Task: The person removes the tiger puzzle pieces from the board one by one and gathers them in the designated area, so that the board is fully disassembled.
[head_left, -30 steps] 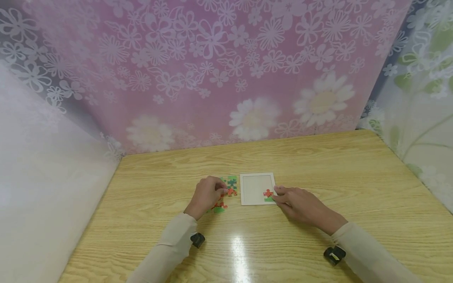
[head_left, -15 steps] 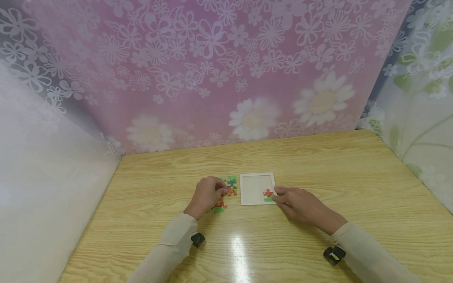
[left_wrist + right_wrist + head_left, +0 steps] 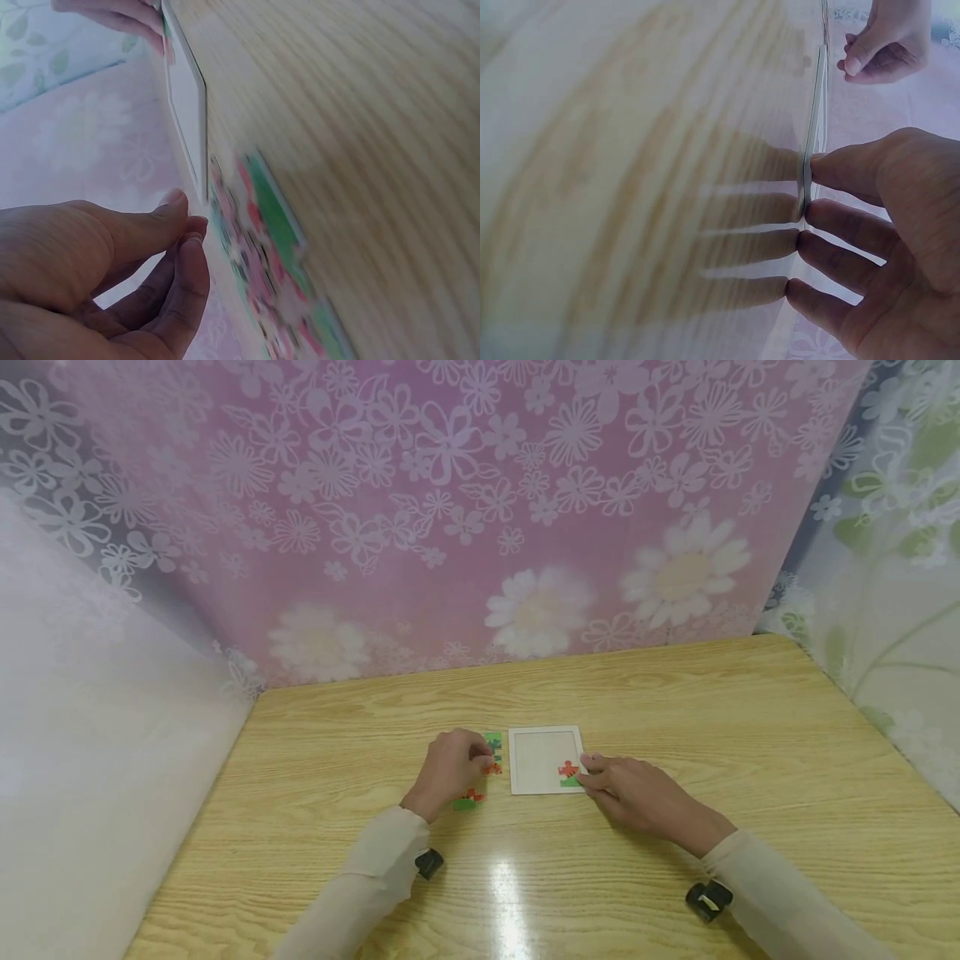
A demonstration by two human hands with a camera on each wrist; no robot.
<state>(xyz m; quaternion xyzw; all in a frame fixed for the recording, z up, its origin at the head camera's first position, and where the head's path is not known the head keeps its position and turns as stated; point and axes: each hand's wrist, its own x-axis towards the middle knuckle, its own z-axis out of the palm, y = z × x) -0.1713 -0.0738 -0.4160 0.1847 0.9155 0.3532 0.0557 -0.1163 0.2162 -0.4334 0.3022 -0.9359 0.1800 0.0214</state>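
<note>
My left hand hovers over a group of red and green jigsaw pieces, its fingers loosely curled and the thumb near the fingertips. In the left wrist view nothing shows between these fingers, and the pieces lie just past them on the table. A green-edged piece shows below the hand, which hides part of the group. To the right lies a white square puzzle tray with a red and green piece in its lower right corner. My right hand grips the tray's right edge between thumb and fingers.
The wooden table extends around the tray, with a glare spot in front. A pink flowered curtain hangs along its back edge, and pale cloth lines the left side. Black bands sit on both sleeves.
My left hand has shifted slightly right and away from me over the jigsaw pieces, covering more of the upper ones. The right hand and the tray have stayed in place.
</note>
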